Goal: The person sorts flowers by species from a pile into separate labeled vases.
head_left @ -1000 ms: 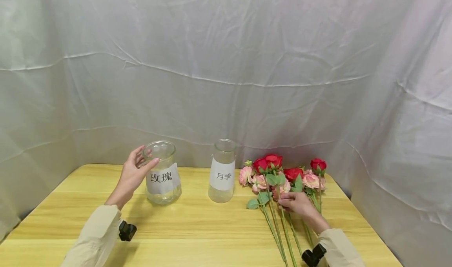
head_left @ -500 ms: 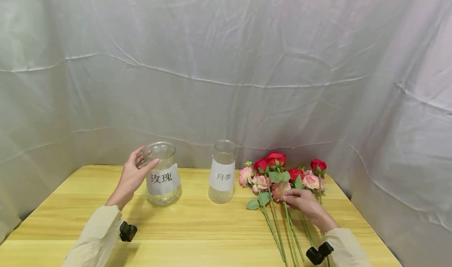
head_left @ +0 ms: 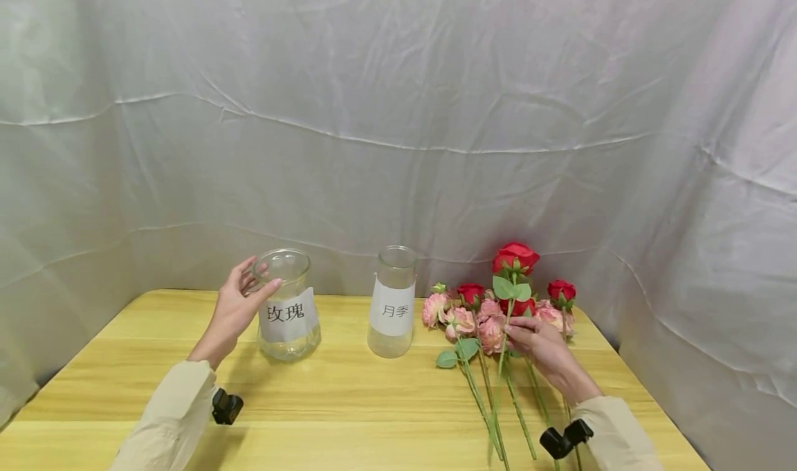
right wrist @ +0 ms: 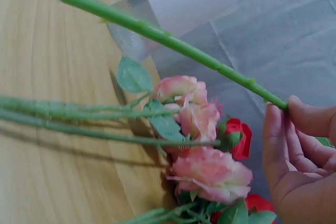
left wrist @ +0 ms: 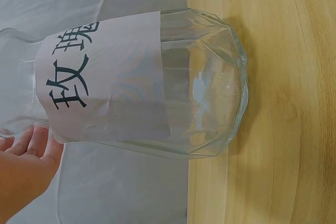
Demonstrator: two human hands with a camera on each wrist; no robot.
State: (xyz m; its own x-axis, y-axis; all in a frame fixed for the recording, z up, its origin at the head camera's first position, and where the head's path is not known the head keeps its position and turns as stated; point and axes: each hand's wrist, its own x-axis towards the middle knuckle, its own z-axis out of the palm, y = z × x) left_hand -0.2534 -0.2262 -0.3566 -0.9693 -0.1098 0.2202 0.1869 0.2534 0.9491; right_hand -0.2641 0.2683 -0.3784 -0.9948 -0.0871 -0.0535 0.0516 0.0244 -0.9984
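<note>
A red rose (head_left: pixel 515 258) on a long green stem is pinched between the thumb and fingers of my right hand (head_left: pixel 544 352). Its bloom stands above the other flowers, and in the right wrist view the thorny stem (right wrist: pixel 168 40) slants over them. At the left, my left hand (head_left: pixel 235 308) holds the neck of a wide glass vase (head_left: pixel 289 346), thumb in front and fingers behind. Black characters mark the white label (left wrist: pixel 105 80) on this upright vase. Under and beside my right hand lie pink flowers (head_left: pixel 459 322) and more red roses (head_left: pixel 562 290).
A narrower glass vase (head_left: pixel 390 346) with a white label (head_left: pixel 392 310) stands upright between the hands. Several green stems (head_left: pixel 519 416) reach toward the front of the wooden table (head_left: pixel 336 409). A grey cloth (head_left: pixel 373 125) hangs behind and at both sides.
My right hand has lifted one red rose up out of the bunch and shifted slightly right, its stem now more upright. My left hand stays at the wide vase.
</note>
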